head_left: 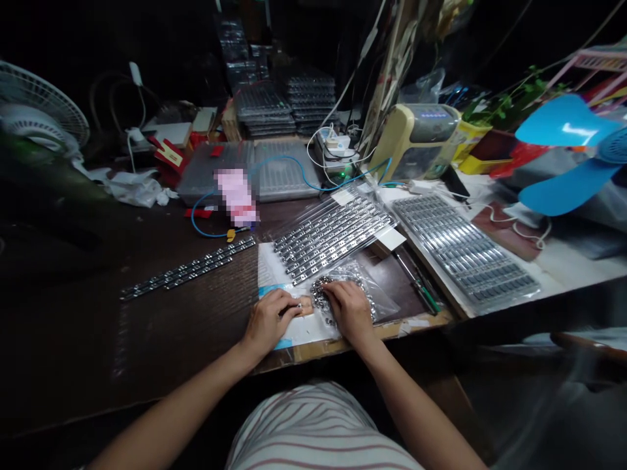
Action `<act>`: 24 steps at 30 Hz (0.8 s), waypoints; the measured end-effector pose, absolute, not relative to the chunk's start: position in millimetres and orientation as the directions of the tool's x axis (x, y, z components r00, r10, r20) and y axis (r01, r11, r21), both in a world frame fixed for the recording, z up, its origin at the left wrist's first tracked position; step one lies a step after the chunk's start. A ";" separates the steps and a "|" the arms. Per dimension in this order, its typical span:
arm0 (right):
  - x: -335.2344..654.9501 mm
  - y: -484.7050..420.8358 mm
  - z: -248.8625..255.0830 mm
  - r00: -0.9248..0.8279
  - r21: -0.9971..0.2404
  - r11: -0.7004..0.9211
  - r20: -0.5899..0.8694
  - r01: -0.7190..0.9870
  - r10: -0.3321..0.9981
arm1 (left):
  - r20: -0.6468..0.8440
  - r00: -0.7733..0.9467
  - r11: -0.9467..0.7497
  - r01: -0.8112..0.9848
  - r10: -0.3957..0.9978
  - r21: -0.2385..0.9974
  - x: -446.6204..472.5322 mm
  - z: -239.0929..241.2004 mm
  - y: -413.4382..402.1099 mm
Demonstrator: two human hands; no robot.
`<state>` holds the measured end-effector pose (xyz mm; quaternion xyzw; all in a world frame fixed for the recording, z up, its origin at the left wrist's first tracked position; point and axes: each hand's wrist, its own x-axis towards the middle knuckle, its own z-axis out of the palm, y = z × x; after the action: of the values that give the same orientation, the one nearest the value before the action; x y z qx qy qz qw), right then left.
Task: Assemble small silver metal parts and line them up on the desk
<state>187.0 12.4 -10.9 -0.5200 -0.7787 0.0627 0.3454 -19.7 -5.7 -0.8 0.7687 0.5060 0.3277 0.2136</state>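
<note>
My left hand rests on a white sheet at the desk's front edge, fingers curled and pinched round a small part I cannot make out. My right hand lies just to its right, fingers bent down into a heap of small metal parts on a clear plastic bag. Behind the hands lies a clear tray of rows of metal parts. Loose strips of the same parts lie to the left on the dark desk.
A larger filled tray lies to the right, with a green-handled tool beside it. Stacked trays, a power strip with cables, a beige machine, a white fan and a blue fan crowd the back.
</note>
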 end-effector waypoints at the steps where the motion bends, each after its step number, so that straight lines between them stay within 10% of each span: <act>1: 186.7 12.1 -10.6 -0.218 -0.462 0.456 0.480 0.761 0.850 | 0.285 0.269 -0.392 0.633 0.920 0.667 -19.7 -0.5 -5.5; 24: 177.4 8.2 1.6 -0.257 -0.277 0.368 0.366 0.887 0.894 | 0.222 0.081 -0.231 0.514 0.972 0.826 -21.0 -1.9 -0.9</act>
<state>177.4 8.2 1.6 -0.5619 -0.7928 0.0076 0.2360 -21.0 -0.9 -1.9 0.6765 0.5492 0.3974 0.2879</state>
